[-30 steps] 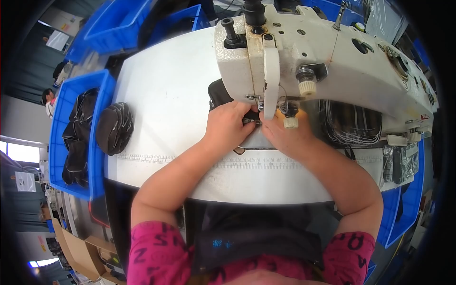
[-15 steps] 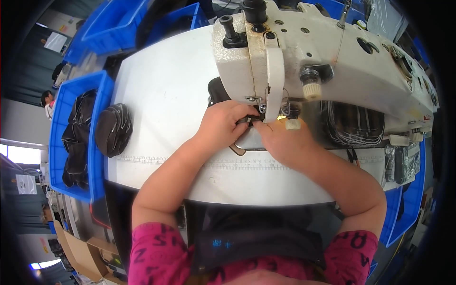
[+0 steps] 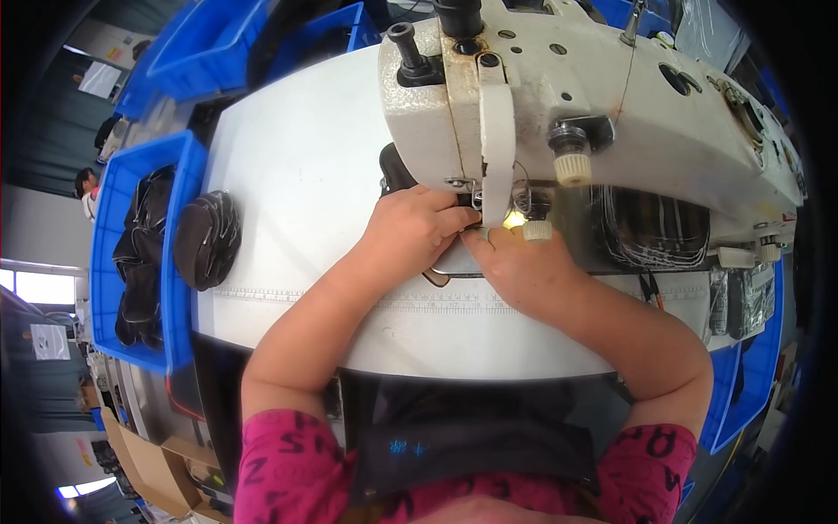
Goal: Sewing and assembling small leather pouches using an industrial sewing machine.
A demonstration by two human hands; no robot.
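A white sewing machine [image 3: 594,100] spans the table, and both my hands work under its needle end. My left hand [image 3: 406,231] is closed, its fingers pinching a dark brown piece [image 3: 397,168] close to the presser foot; the piece's far end shows beyond the knuckles. Close by on the right, my right hand [image 3: 528,266] has curled fingers, with thumb and forefinger tips by the left fingertips. What those right fingers hold, if anything, is hidden. A small lamp [image 3: 515,218] glows just above them.
Left on the white table [image 3: 297,157] stands a stack of dark rounded pieces [image 3: 208,240], beside a blue bin [image 3: 182,314] of dark goods. Another stack [image 3: 655,227] lies beneath the machine's arm. Dark-handled snips [image 3: 650,290] and plastic-wrapped packs [image 3: 746,301] lie at the right.
My left fingers have closed together, covering the strip of dark piece that showed between them. My right fingertips have drawn slightly down and back from it. The view has shifted a little.
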